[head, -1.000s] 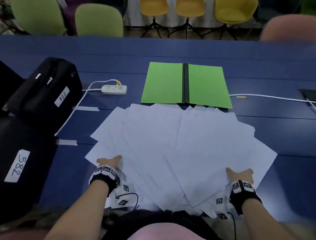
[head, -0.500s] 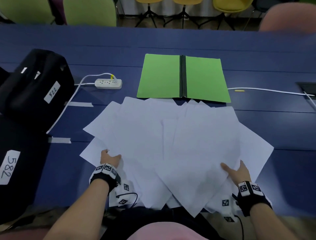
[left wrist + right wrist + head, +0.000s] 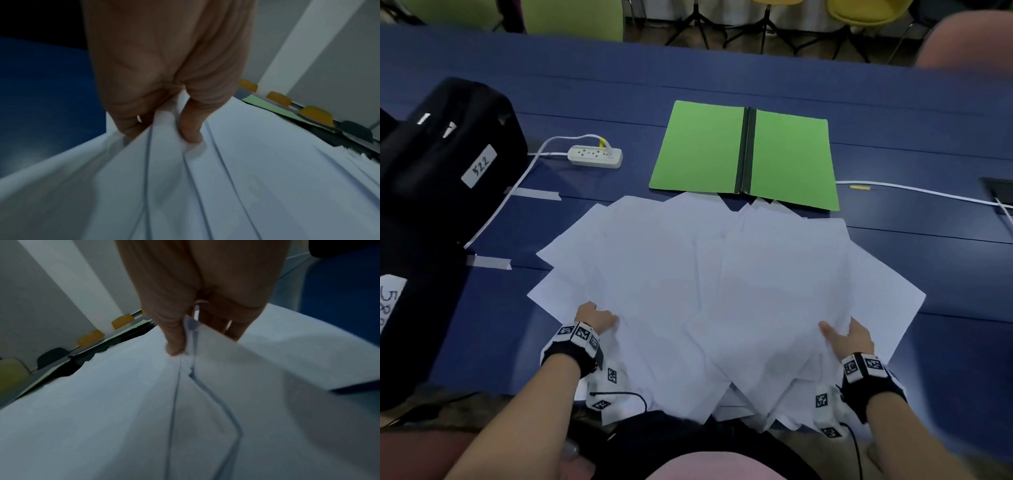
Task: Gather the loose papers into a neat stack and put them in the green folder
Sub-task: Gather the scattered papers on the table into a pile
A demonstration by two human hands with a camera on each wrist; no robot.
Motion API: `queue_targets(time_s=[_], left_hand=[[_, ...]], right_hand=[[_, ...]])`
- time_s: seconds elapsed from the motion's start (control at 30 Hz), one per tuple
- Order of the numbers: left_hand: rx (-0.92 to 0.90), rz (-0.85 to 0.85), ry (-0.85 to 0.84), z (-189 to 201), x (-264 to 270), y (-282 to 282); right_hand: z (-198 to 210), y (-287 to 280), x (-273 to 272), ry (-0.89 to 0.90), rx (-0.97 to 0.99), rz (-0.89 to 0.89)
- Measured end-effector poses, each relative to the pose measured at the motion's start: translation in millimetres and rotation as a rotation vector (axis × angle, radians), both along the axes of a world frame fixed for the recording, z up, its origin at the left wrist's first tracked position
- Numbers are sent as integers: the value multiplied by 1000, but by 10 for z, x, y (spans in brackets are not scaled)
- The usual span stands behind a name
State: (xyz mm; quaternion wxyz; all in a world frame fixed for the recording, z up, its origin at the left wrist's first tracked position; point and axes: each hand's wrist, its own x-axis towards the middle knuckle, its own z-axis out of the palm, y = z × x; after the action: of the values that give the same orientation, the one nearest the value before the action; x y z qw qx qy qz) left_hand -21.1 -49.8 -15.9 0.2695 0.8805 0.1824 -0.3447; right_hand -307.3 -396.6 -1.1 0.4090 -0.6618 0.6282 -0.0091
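Note:
Several white papers point(image 3: 722, 284) lie fanned out across the blue table point(image 3: 928, 144), their near corners hanging over its front edge. Behind them the green folder point(image 3: 698, 150) lies open and flat with a dark spine down the middle; the papers' far tips reach its near edge. My left hand point(image 3: 595, 317) pinches the left side of the papers point(image 3: 185, 178), thumb on top and fingers underneath. My right hand point(image 3: 847, 337) pinches the right side of the papers point(image 3: 144, 402) the same way, with a few sheets still lying outside it to the right.
Black cases point(image 3: 448, 157) with white number labels stand along the left side. A white power strip point(image 3: 595, 156) with its cable lies left of the folder, and a white cable point(image 3: 928, 192) runs off to the right. Tape strips point(image 3: 489, 262) mark the table. Chairs point(image 3: 571, 15) stand beyond it.
Both hands have slid inward across the fan and pushed the sheets closer together. The right hand moved left and now has its thumb on top of the papers.

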Motion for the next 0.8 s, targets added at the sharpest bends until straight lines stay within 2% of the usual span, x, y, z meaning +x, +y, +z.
queue_targets(time_s=[0.07, 0.17, 0.27, 0.4, 0.53, 0.67, 0.73, 0.8], left_hand=[[-26, 68, -55, 32, -2, -37], [-76, 208, -227, 83, 68, -80], [-68, 189, -297, 118, 50, -134], [-69, 110, -295, 140, 35, -286], [-23, 82, -269, 187, 123, -257], [-28, 164, -198, 191, 137, -134], [-92, 181, -98, 184, 66, -151], [-110, 125, -59, 168, -28, -212]], right_hand=[[-23, -42, 40, -17, 9, 29], [-6, -147, 10, -47, 41, -2], [-34, -243, -81, -66, 116, -9], [-31, -133, -1, -89, 276, 26], [-25, -59, 126, -114, 193, -20], [56, -98, 123, -120, 132, -159], [93, -65, 173, -146, 234, -194], [74, 27, 267, -107, 317, -136]])
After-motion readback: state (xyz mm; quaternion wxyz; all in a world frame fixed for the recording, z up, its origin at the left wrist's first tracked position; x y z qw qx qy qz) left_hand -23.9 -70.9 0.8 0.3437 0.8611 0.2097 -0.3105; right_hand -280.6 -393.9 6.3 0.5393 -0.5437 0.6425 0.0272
